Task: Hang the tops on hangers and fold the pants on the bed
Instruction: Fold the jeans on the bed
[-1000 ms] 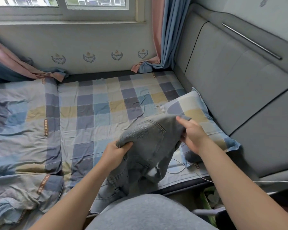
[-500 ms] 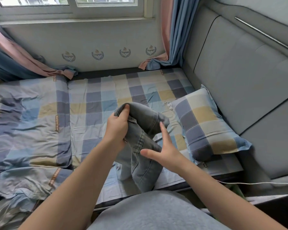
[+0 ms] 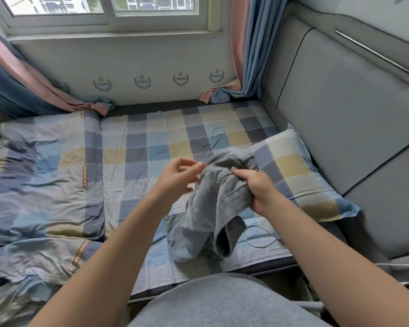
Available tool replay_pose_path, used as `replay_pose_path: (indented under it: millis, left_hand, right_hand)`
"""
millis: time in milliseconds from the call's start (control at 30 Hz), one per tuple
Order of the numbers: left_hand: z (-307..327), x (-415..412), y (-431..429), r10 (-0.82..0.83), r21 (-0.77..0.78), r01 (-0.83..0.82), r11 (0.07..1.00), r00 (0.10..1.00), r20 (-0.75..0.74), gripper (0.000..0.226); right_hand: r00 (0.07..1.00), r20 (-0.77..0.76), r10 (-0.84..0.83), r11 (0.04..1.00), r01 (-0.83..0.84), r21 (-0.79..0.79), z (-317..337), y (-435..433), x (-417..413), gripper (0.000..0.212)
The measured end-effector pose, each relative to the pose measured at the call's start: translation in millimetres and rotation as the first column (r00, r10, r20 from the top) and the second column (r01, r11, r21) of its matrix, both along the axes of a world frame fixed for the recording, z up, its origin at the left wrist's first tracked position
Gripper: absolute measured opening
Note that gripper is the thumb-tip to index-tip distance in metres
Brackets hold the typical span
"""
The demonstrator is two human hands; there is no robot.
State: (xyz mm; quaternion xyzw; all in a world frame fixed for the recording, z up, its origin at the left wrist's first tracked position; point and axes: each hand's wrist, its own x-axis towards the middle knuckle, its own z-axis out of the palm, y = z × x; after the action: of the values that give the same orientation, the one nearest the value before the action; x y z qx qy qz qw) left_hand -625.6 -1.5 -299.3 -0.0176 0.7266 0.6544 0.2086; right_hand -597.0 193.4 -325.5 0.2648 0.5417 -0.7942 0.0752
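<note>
A pair of light grey-blue jeans hangs bunched above the near edge of the bed. My right hand grips the jeans near the waistband, and the legs droop onto the checked sheet. My left hand hovers just left of the jeans with its fingers apart and curled, holding nothing. No hangers or tops are in view.
A checked pillow lies right of the jeans against the grey padded headboard. A rumpled duvet covers the left of the bed. A thin white cable loops near the bed's front edge. Curtains hang at the window.
My left hand has let go of the jeans and moved slightly left. My right hand, open against the fabric half a second ago, now grips the jeans near the waistband.
</note>
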Motion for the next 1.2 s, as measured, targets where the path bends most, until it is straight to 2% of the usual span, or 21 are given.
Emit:
replay_pose_path:
  millis: [100, 167, 233, 333, 433, 500, 567, 633, 700, 733, 800, 867, 933, 1000, 1067, 1133, 1200]
  left_hand:
    - [-21.7, 22.1, 1.6, -0.189, -0.143, 0.212, 0.967, 0.969, 0.159, 0.059]
    - [-34.8, 35.0, 5.9, -0.271, -0.123, 0.305, 0.944, 0.934, 0.235, 0.081]
    - [-44.7, 42.5, 12.1, -0.321, -0.058, 0.342, 0.938, 0.918, 0.235, 0.103]
    - [-53.5, 43.7, 21.0, -0.352, -0.078, 0.359, 0.93, 0.932, 0.087, 0.127]
    - [-68.4, 35.8, 20.9, -0.347, -0.316, 0.274, 0.908, 0.916, -0.204, 0.137]
    - [-77.8, 30.3, 15.6, -0.315, -0.354, 0.219, 0.909, 0.917, -0.244, 0.123]
    - [-82.8, 28.5, 10.8, -0.292, -0.348, 0.204, 0.915, 0.93, -0.224, 0.082]
    - [-87.3, 26.0, 8.1, -0.255, -0.333, 0.159, 0.93, 0.929, -0.27, 0.044]
    - [-82.5, 26.7, 7.4, -0.179, -0.282, 0.081, 0.956, 0.922, -0.343, 0.012]
    - [-77.6, 25.4, 6.7, -0.123, -0.255, 0.026, 0.967, 0.919, -0.375, 0.003]
    - [-63.1, 21.5, 3.5, 0.016, -0.191, -0.112, 0.975, 0.897, -0.442, 0.013]
    - [-47.0, 14.2, -1.8, 0.136, -0.108, -0.207, 0.972, 0.877, -0.461, 0.016]
    - [-28.4, 7.1, -6.8, 0.222, -0.03, -0.258, 0.966, 0.878, -0.424, 0.02]
    - [-10.9, 1.3, -10.8, 0.282, 0.061, -0.277, 0.959, 0.912, -0.296, 0.019]
    - [8.8, -3.4, -16.0, 0.292, 0.138, -0.278, 0.951, 0.952, -0.091, 0.015]
    - [24.9, -6.8, -20.8, 0.235, 0.181, -0.26, 0.949, 0.961, 0.149, 0.021]
    - [35.3, -7.8, -23.2, 0.159, 0.224, -0.234, 0.946, 0.937, 0.311, 0.03]
  right_hand:
    - [1.0, 0.019, 0.002, 0.986, 0.001, -0.168, 10.9, 7.5, -4.0, 0.031]
    - [1.0, -0.007, -0.001, 0.97, -0.001, -0.243, 15.7, 9.8, -4.0, 0.03]
    - [0.999, -0.032, -0.016, 0.955, 0.006, -0.295, 17.2, 11.5, -4.9, 0.034]
    - [0.999, -0.041, 0.027, 0.94, -0.039, -0.34, 19.5, 12.0, -3.0, 0.044]
    - [0.985, -0.089, 0.15, 0.931, -0.171, -0.321, 27.9, 11.2, 4.9, 0.045]
    - [0.976, -0.134, 0.174, 0.932, -0.207, -0.298, 34.6, 12.8, 7.7, 0.042]
    - [0.973, -0.169, 0.154, 0.955, -0.191, -0.229, 39.7, 17.5, 7.8, 0.036]
    - [0.974, -0.183, 0.131, 0.97, -0.164, -0.18, 41.5, 24.6, 7.0, 0.031]
    - [0.978, -0.168, 0.122, 0.957, -0.161, -0.242, 41.2, 32.1, 8.9, 0.033]
    - [0.981, -0.15, 0.122, 0.955, -0.157, -0.251, 39.8, 36.9, 10.2, 0.035]
    - [0.987, -0.073, 0.146, 0.966, -0.158, -0.203, 35.9, 46.4, 13.5, 0.04]
    - [0.987, -0.037, 0.156, 0.985, -0.158, -0.071, 31.6, 54.0, 14.8, 0.042]
    - [0.986, -0.096, 0.133, 0.991, -0.133, 0.007, 24.8, 59.5, 19.5, 0.072]
    - [0.958, -0.174, 0.227, 0.974, -0.22, 0.063, 21.3, 60.6, 27.4, 0.11]
    - [0.878, -0.191, 0.439, 0.872, -0.365, 0.327, 22.1, 52.4, 36.6, 0.124]
    - [0.779, -0.097, 0.619, 0.625, -0.415, 0.661, 24.4, 37.4, 43.0, 0.128]
    - [0.707, -0.011, 0.707, 0.377, -0.363, 0.852, 21.1, 17.5, 45.5, 0.134]
